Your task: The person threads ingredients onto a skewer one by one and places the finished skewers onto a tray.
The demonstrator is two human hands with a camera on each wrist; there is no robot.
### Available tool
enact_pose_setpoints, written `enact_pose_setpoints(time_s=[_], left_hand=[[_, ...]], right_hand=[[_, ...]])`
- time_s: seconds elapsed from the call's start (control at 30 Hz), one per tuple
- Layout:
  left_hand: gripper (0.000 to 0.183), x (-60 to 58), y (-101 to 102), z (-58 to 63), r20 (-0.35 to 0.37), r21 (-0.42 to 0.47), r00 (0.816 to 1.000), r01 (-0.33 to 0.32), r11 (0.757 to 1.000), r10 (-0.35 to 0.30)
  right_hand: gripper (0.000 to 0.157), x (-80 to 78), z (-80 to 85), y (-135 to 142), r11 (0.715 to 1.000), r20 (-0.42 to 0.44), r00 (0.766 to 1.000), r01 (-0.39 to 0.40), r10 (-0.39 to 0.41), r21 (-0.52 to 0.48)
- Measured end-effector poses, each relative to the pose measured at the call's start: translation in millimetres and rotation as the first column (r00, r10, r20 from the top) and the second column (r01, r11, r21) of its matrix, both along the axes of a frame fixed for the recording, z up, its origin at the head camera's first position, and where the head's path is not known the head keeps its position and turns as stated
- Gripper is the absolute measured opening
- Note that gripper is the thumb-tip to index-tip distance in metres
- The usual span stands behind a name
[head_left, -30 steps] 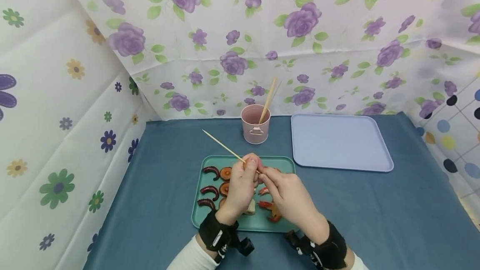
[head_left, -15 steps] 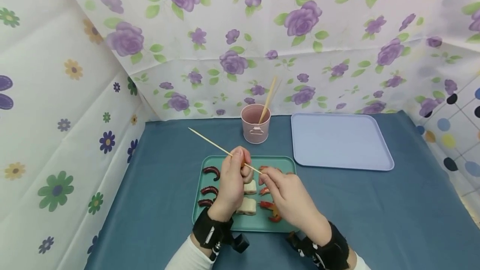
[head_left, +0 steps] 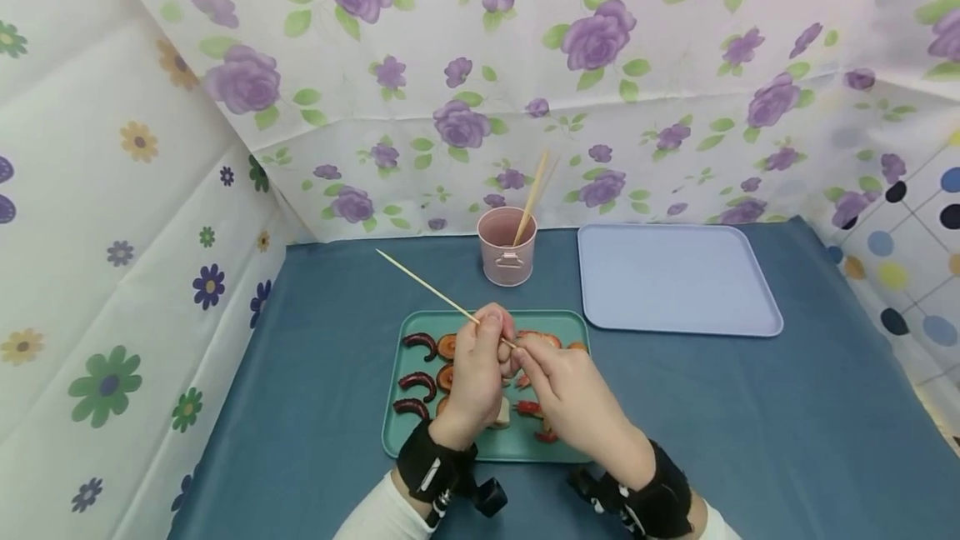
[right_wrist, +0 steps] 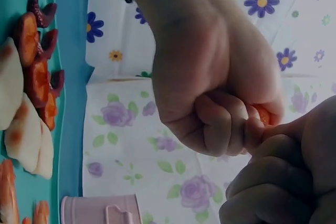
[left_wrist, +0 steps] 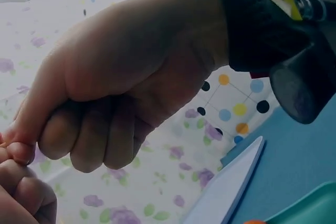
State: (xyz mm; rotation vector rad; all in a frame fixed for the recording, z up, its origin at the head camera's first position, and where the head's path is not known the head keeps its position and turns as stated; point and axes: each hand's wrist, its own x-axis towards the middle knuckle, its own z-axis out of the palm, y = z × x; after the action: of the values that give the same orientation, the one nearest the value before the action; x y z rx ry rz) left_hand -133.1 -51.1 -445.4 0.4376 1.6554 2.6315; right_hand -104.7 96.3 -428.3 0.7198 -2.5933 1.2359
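My left hand (head_left: 480, 369) holds a small orange piece of food (right_wrist: 262, 115) by its fingertips. Its kind is mostly hidden by the fingers. A thin wooden skewer (head_left: 427, 286) runs through this grip, its pointed end reaching up and left. The lower end of the skewer is pinched between thumb and forefinger of my right hand (head_left: 573, 394), close against the left fingertips. Both hands are above a green tray (head_left: 487, 450). On it lie dark red octopus tentacles (head_left: 417, 382), orange-brown round slices (head_left: 446, 347), white pieces (right_wrist: 26, 135) and shrimp (head_left: 546, 432), partly covered by the hands.
Behind the green tray stands a pink bucket (head_left: 507, 261) with several skewers (head_left: 531, 198) leaning in it. A pale lilac tray (head_left: 678, 277) lies to the right on the blue tablecloth (head_left: 750, 423). Flowered cloth (head_left: 420, 107) hangs behind.
Half a second ago my left hand was farther left, with skewer showing between the hands. Now it has come back right against my right hand, which has hardly moved.
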Motion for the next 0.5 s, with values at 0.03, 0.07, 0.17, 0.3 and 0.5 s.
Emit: enact_pose_setpoints(time_s=[0.03, 0.07, 0.17, 0.3, 0.5], left_hand=[[0.036, -0.2, -1, -0.2, 0.002, 0.007, 1.0, 0.015, 1.0, -0.015], [0.037, -0.9, -2, -0.1, 0.007, 0.009, 0.999, 0.035, 0.999, -0.035], [0.037, -2.8, -4, -0.3, 0.039, -0.002, 0.995, 0.087, 0.996, -0.087], [0.037, -6.3, -10, 0.5, 0.05, -0.026, 0.983, 0.176, 0.984, -0.174], [0.046, -12.5, -19, 4.7, 0.015, -0.056, 0.963, 0.271, 0.961, -0.271]], right_hand=[[0.018, -0.6, 0.2, 1, 1.0, 0.009, 1.0, 0.001, -0.001, 0.005], [0.019, -1.2, 0.4, 1, 1.0, 0.019, 1.0, 0.002, -0.002, 0.009], [0.02, -2.7, 0.3, 4, 1.0, 0.052, 0.999, 0.002, -0.003, 0.005], [0.021, -5.8, 0.7, 9, 1.0, 0.083, 0.996, -0.011, 0.012, -0.015], [0.026, -14.0, 7.3, 27, 0.999, 0.093, 0.995, 0.027, -0.024, -0.035]])
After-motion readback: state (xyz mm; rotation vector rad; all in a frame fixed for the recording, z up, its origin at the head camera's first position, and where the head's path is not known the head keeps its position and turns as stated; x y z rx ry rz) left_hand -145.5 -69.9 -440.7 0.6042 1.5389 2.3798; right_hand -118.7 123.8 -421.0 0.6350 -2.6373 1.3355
